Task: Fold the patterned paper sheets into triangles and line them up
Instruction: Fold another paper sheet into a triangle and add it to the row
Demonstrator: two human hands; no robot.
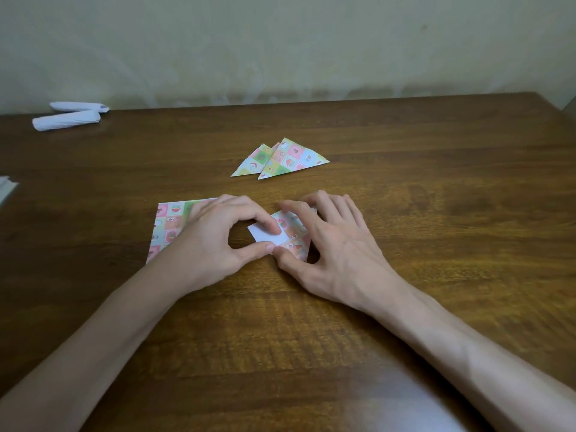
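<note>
The partly folded sheet [294, 230] lies flat at the centre, printed in small pastel squares of pink, green and orange with tiny pictures; one corner is turned over so its plain white underside faces up; the left hand [212, 241] pinches that white corner between thumb and forefinger, and the right hand [336, 244] pinches the patterned edge just beside it; a flat sheet [168, 227] of the same print lies to the left, partly under the left hand; farther back two finished triangles lie flat and overlap, the right triangle [294, 157] on top of the left triangle [251, 163]
</note>
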